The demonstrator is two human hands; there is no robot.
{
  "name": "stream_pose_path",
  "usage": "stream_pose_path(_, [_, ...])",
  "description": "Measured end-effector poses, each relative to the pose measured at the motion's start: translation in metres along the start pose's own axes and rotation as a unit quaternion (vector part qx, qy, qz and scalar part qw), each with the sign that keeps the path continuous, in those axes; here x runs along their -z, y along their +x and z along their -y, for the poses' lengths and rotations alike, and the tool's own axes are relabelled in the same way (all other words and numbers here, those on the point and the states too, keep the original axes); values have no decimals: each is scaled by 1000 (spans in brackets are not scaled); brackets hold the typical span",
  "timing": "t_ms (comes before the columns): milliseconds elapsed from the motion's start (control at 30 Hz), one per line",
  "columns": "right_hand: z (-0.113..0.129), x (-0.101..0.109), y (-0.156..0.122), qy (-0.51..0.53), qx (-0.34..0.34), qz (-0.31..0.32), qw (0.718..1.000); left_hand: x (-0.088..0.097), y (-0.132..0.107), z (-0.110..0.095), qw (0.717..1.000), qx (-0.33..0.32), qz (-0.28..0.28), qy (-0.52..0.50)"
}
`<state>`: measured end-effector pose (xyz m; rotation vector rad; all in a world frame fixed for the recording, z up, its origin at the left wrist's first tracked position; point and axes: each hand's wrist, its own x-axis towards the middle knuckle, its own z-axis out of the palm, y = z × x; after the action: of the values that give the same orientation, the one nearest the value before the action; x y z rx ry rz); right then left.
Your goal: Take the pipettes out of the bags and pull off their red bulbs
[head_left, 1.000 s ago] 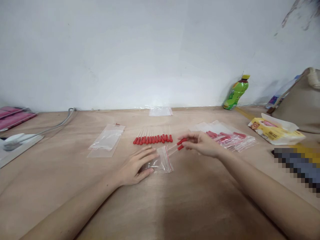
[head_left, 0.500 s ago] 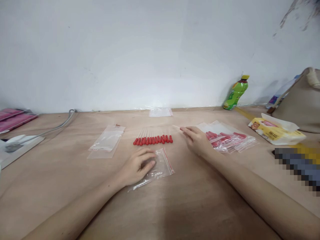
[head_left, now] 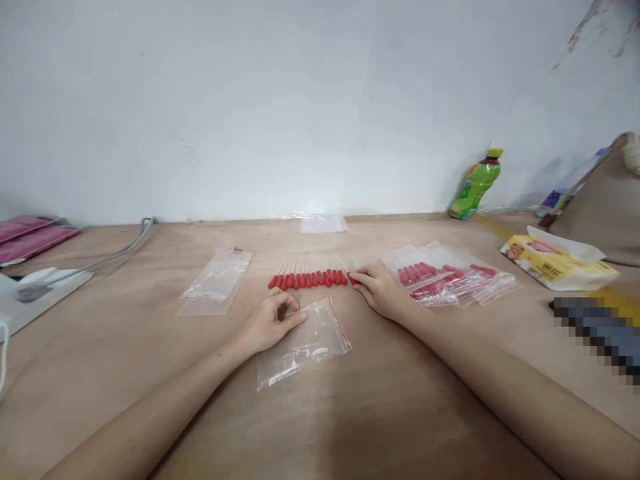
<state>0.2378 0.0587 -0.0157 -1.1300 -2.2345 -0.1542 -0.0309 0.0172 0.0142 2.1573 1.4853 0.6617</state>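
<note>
The right grip (head_left: 380, 291) had moved from beside the zip edge of the flat clear bag (head_left: 307, 343) to the right end of the row of droppers (head_left: 307, 279), taking its red bulb (head_left: 352, 279) along, and the left grip (head_left: 273, 322) had drawn back a little, so more of the flat clear bag showed.

The right grip was nearly closed, thumb and fingertips pinching the red bulb at the row's end; a faint clear stem pointed away from it toward the wall (head_left: 320, 113). Whether one or more bulbs sat in that pinch could not be told. The left grip was loosely curled, a gap between thumb and fingers, the thumb at the upper edge of the flat clear bag and nothing seen held.

The row lay just left of the right grip and just beyond the left one, red ends nearest. The flat clear bag lay between the two grips and nearer the wearer, its red zip line toward the right. Just right of the right grip, bags with red bulbs inside (head_left: 445, 275) overlapped on the counter (head_left: 400, 413). Left of the left grip lay a stack of clear bags (head_left: 216, 280).
</note>
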Motion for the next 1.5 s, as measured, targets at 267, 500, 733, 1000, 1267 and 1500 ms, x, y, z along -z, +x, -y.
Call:
stream_pose_path(267, [5,-1,4,55,-34,-18,998,0,-1,-4,1000,-12,23,-6])
stream_pose_path(500, [8,10,5,61,-33,19,997,8,-1,-2,993,-64,26,-93])
stream_pose_path(733, [-6,70,13,-203,-232,187,933,68,26,38,987,69,-140,-21])
stream_pose_path(1000, [-3,80,13,-217,-285,297,885,102,32,103,933,200,-206,216])
stream_pose_path(1267, [19,60,12,-283,-290,242,882,91,28,99,899,159,-277,299])
stream_pose_path(1500, [23,72,14,-281,-260,222,897,51,22,31,975,-42,-202,80])
